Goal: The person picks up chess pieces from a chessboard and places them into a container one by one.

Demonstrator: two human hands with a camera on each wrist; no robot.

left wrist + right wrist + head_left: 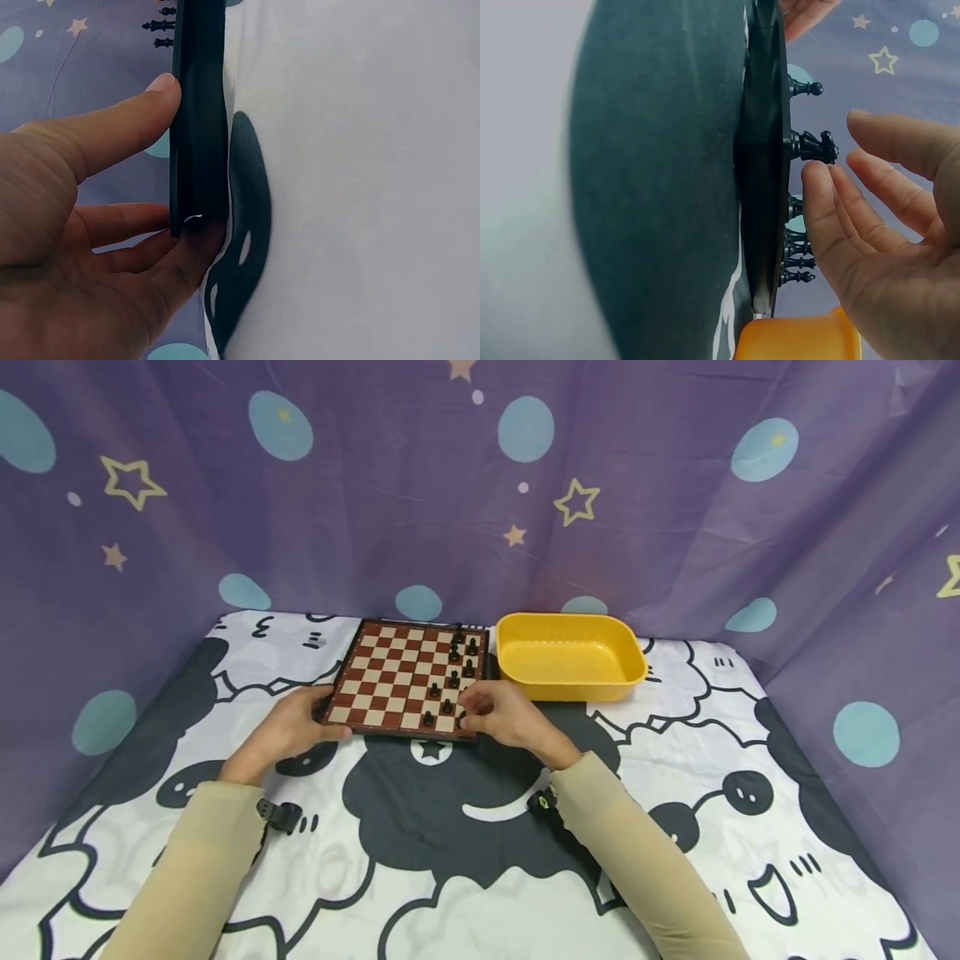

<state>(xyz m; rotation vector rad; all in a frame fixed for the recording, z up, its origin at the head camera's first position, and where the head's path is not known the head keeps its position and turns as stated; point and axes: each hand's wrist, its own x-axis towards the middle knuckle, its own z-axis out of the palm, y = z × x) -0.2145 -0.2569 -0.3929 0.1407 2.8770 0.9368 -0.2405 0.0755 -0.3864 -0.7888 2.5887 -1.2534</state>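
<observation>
A brown-and-cream chessboard [382, 681] lies on the cloth with several black chess pieces along its right side. At its near left corner my left hand [300, 727] grips the board, thumb on the near edge and fingers along the left side. In the left wrist view, the thumb [163, 84] touches the dark board edge [201, 112]. My right hand [498, 710] is over the near right corner. The right wrist view shows its fingers spread around a black knight [816, 147], with a gap to the thumb. A black pawn [428, 718] stands to the left.
A yellow plastic tub [570, 689] stands just right of the board's far end. The cloth [420, 910] has a black-and-white cartoon print. Behind the table hangs a purple curtain [390, 493] with stars and blue ovals.
</observation>
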